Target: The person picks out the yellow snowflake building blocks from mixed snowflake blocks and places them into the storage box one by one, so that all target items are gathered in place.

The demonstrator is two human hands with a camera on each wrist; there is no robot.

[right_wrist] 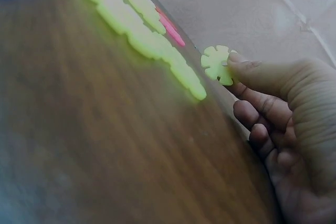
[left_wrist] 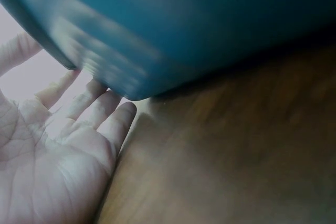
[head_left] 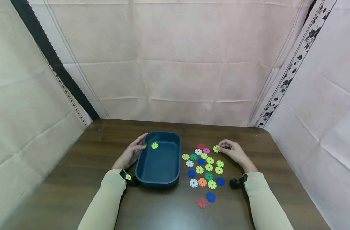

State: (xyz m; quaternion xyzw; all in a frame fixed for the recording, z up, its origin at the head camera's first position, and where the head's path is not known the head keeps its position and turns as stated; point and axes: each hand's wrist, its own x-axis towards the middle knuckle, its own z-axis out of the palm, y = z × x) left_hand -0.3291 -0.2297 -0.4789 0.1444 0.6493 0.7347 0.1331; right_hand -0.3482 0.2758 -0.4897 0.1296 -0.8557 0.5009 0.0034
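Note:
A blue rectangular tray [head_left: 157, 179] stands on the table, with one yellow-green notched disc [head_left: 154, 145] inside near its far left corner. My left hand [head_left: 131, 154] rests against the tray's left side; in the left wrist view its fingers [left_wrist: 100, 109] reach out nearly straight to the blue wall. Between thumb and index finger, my right hand [head_left: 233, 150] pinches another yellow-green flower-shaped disc [right_wrist: 216, 65], held up on edge. Several loose discs lie between tray and right hand, among them a white disc [head_left: 193, 182], an orange disc [head_left: 202, 182] and a blue disc [head_left: 220, 181].
The dark wooden table [head_left: 77, 191] carries everything. Nearest me lie a red disc [head_left: 202, 203] and a blue disc [head_left: 211, 196]. White cloth [head_left: 175, 64] hangs behind the table and at both sides.

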